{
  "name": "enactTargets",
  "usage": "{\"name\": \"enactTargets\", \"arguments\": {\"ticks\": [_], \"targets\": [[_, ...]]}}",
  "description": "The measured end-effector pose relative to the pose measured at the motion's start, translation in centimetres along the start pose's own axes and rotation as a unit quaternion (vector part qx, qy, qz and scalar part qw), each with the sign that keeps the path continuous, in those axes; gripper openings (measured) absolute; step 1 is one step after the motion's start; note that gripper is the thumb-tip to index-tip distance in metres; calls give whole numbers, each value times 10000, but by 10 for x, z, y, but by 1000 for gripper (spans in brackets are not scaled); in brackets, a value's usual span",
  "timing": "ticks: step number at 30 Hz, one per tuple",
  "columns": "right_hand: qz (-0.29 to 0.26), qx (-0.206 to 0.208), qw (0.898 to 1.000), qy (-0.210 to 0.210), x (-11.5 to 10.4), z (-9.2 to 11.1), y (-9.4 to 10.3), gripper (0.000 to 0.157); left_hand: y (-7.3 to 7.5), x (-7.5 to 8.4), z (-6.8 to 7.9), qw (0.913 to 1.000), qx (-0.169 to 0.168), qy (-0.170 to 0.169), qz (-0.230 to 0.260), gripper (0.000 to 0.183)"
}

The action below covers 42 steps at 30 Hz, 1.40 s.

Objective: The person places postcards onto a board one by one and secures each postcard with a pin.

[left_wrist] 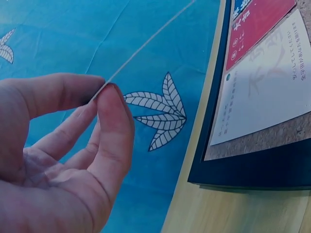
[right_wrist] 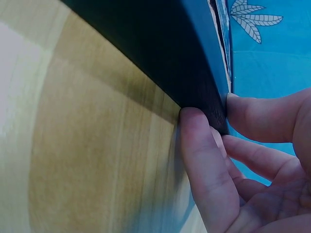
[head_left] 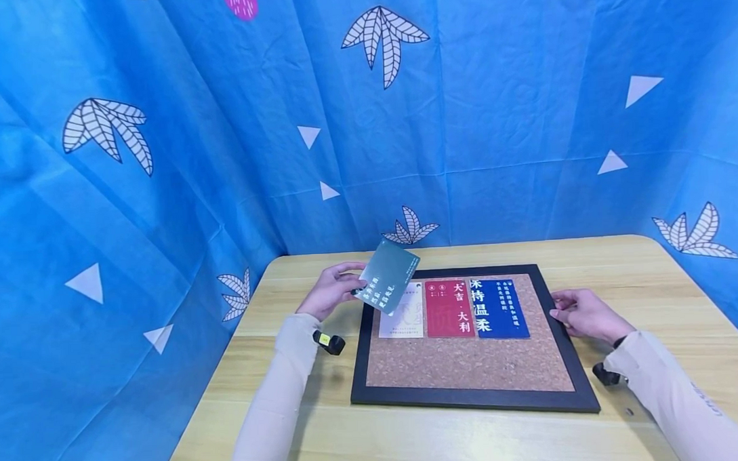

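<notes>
Between thumb and fingertips, my left hand [head_left: 333, 291] pinches a dark green card [head_left: 390, 272] printed with white characters. It is raised and tilted over the upper left corner of a black-framed cork board [head_left: 459, 368]. Seen from the left wrist, the card is edge-on, a thin pale line. On the cork lie a white card [head_left: 401, 323], a red card [head_left: 449, 310] and a blue card [head_left: 501, 310] in a row; the green card hides part of the white one. My right hand [head_left: 587, 316] holds the board's right frame edge, thumb and index finger on either side [right_wrist: 203, 104].
The board lies on a light wooden table [head_left: 474, 437]. A blue patterned curtain [head_left: 499, 117] hangs behind and to the left. A small dark round item [head_left: 629, 411] lies near the right forearm. Each wrist bears a small black camera.
</notes>
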State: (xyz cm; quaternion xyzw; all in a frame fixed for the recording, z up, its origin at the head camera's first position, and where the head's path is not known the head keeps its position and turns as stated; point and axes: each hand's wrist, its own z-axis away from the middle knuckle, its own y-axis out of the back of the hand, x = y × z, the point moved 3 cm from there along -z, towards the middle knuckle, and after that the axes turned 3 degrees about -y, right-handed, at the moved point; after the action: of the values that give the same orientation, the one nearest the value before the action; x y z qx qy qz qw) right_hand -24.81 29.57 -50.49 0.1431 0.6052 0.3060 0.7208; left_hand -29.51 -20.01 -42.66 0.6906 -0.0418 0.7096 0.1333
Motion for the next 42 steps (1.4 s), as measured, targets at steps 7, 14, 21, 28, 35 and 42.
{"name": "enactTargets", "arguments": {"ticks": [7,14,21,28,35,42], "targets": [[-24,-9,10000,-64,-1,1,-1,55,-11,0,2,9991,-257,108,-319,48],[8,10,10000,-73,-2,2,0,55,-26,0,4,9934,-719,30,-893,45],[2,-1,10000,-73,-2,3,0,55,-41,2,10,9847,-1216,-49,-1247,40],[-4,-25,10000,-37,0,0,1,55,-54,0,13,9748,-1632,-125,-1516,37],[42,-14,10000,4,0,1,2,55,-68,-2,10,9557,-2129,-377,-1996,36],[21,-1,10000,-24,-2,2,1,55,-83,-4,10,9366,-2510,-489,-2394,36]]}}
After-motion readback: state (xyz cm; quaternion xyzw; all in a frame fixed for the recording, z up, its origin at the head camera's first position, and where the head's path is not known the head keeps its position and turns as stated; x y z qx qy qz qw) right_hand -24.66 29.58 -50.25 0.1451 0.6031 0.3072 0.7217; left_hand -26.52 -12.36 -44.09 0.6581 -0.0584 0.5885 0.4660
